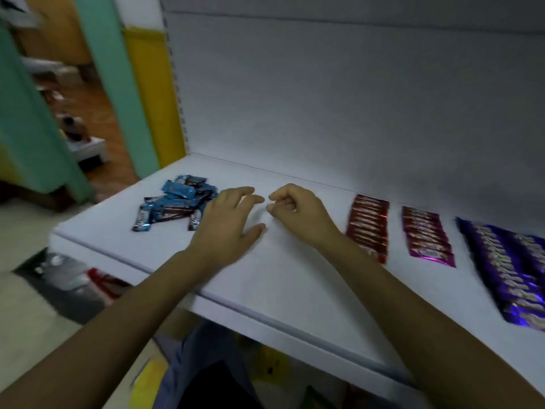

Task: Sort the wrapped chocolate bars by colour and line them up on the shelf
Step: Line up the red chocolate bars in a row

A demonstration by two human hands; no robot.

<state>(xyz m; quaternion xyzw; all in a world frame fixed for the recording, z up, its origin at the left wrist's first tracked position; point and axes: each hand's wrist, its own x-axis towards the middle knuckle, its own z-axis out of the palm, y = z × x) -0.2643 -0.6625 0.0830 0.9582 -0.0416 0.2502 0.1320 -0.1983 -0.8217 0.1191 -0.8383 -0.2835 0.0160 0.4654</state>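
Head view: on the white shelf (295,293), a loose pile of blue-wrapped bars (177,202) lies at the left, with lined-up rows of red bars (368,228), magenta bars (427,239) and purple bars (507,270) to the right. The left hand (227,228) is just beside the blue pile, its fingers (250,199) spread and released. The right hand (298,215), close by, has its fingers (280,206) clenched on nothing visible.

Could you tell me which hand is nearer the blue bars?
Left. The left hand sits beside the blue pile; the right hand is farther right.
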